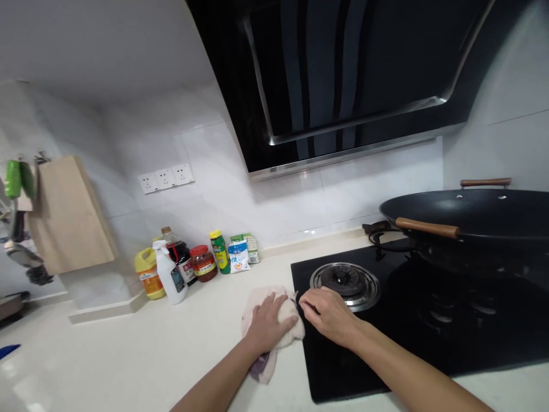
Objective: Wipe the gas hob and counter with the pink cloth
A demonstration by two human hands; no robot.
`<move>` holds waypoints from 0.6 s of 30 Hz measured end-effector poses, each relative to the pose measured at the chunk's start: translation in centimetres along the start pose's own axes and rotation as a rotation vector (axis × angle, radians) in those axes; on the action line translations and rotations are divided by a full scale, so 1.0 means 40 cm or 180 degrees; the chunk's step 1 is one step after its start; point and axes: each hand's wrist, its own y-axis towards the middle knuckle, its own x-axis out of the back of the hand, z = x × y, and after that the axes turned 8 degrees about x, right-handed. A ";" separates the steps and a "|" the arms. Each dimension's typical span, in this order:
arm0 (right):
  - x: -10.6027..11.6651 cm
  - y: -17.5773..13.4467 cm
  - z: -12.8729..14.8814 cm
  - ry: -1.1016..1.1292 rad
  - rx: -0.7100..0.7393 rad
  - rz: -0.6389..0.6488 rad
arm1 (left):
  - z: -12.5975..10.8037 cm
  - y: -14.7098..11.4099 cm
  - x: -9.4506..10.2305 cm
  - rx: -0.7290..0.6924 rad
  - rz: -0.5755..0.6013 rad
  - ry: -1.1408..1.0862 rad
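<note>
A pale pink cloth [261, 297] with a purple patch at its near end lies crumpled on the white counter, against the left edge of the black stove [317, 366]. Flat on top of it rests my left hand [270, 323], fingers spread. My right hand [328, 312] is just to the right, over the stove's edge and in front of the round gas burner [343, 280]. Its fingers are curled together in a pinch. A small pale tip shows by those fingertips, too small to make out.
A large black wok [480, 212] with wooden handles stands on the stove's right side. Along the wall are a white bottle [169, 274], a yellow jug [148, 272], a red-lidded jar [203, 263] and packets [238, 256]. Overhead hangs a black range hood [343, 74].
</note>
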 end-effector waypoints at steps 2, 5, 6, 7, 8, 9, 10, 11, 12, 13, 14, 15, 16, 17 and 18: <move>0.001 0.002 -0.002 -0.0164 0.0167 -0.0007 | 0.010 0.073 -0.010 0.0156 -0.0126 0.0029; 0.002 0.001 -0.014 -0.0448 0.0327 -0.0010 | 0.017 0.167 -0.010 0.0496 -0.0276 0.0041; 0.004 0.000 -0.019 -0.0525 0.0359 -0.0017 | 0.017 0.194 -0.008 0.0612 -0.0331 0.0045; 0.007 -0.001 -0.025 -0.0591 0.0379 -0.0025 | 0.018 0.217 -0.006 0.0721 -0.0386 0.0050; 0.010 -0.002 -0.030 -0.0644 0.0388 -0.0032 | 0.019 0.238 -0.005 0.0816 -0.0431 0.0054; 0.013 -0.003 -0.035 -0.0683 0.0393 -0.0033 | 0.019 0.255 -0.005 0.0902 -0.0466 0.0056; 0.016 -0.003 -0.038 -0.0709 0.0390 -0.0025 | 0.021 0.269 -0.006 0.0980 -0.0494 0.0060; 0.019 -0.003 -0.041 -0.0725 0.0379 -0.0007 | 0.023 0.278 -0.007 0.1044 -0.0514 0.0065; 0.021 -0.003 -0.042 -0.0728 0.0366 0.0025 | 0.026 0.282 -0.010 0.1090 -0.0519 0.0071; 0.022 -0.003 -0.043 -0.0722 0.0346 0.0064 | 0.030 0.281 -0.012 0.1119 -0.0508 0.0077; 0.023 -0.003 -0.043 -0.0711 0.0322 0.0107 | 0.036 0.275 -0.013 0.1132 -0.0482 0.0081; 0.023 -0.003 -0.044 -0.0696 0.0286 0.0146 | 0.044 0.264 -0.012 0.1135 -0.0449 0.0086; 0.022 -0.003 -0.045 -0.0673 0.0240 0.0179 | 0.054 0.248 -0.010 0.1135 -0.0412 0.0091; 0.020 -0.004 -0.047 -0.0642 0.0182 0.0206 | 0.066 0.228 -0.005 0.1137 -0.0379 0.0099; 0.018 -0.005 -0.049 -0.0602 0.0109 0.0232 | 0.082 0.205 0.002 0.1147 -0.0353 0.0112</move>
